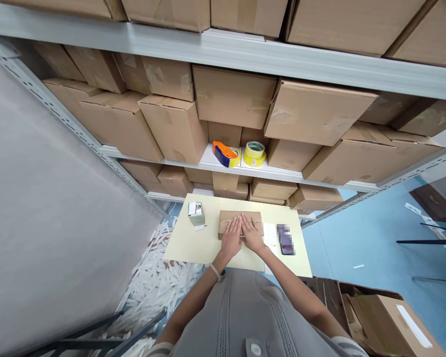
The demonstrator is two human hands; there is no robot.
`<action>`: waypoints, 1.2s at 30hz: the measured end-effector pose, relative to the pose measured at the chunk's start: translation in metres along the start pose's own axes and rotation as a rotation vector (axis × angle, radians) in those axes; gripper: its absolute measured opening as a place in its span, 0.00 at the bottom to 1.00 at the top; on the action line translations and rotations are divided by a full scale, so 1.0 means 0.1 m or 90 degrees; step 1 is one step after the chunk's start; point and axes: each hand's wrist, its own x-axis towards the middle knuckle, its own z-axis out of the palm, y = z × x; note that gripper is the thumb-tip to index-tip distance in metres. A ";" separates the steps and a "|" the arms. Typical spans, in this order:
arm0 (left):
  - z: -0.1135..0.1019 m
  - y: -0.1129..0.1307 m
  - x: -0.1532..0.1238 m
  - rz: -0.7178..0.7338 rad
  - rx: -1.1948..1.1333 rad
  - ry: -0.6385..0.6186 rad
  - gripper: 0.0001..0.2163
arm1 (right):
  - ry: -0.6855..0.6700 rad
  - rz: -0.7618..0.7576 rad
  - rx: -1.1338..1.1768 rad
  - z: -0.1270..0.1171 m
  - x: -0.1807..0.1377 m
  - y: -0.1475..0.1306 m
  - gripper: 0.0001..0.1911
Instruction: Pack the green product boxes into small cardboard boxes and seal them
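A small cardboard box (pixel 225 216) lies closed on the pale yellow table (pixel 193 250), with a shiny strip that looks like clear tape along its top. My left hand (pixel 232 237) rests flat on the box, fingers stretched out and pointing away from me. Beside it my right hand (pixel 251 235) also lies flat on the top, its fingertips close to those of the left. Neither hand grips anything. To the right of the box are a white sheet of paper (pixel 270 233) and a phone (pixel 285 240), partly pixelated.
A small white-and-green box (pixel 196 214) stands at the table's left. On the shelf (pixel 208 161) behind are an orange and blue tape dispenser (pixel 225 153) and yellow tape rolls (pixel 254 154), among many cardboard boxes. Paper strips (pixel 159 277) cover the floor at left; an open carton (pixel 386 322) stands at right.
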 end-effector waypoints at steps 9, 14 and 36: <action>0.08 -0.04 -0.01 0.013 0.021 0.029 0.38 | 0.177 -0.023 0.148 -1.55 1.12 -0.10 0.23; 0.14 -0.06 -0.02 -0.004 0.030 0.033 0.42 | 0.325 0.031 0.115 -2.09 2.11 -0.45 0.19; 0.11 -0.10 -0.01 0.016 0.078 0.030 0.43 | 0.132 -0.008 0.787 -1.99 1.07 0.32 0.27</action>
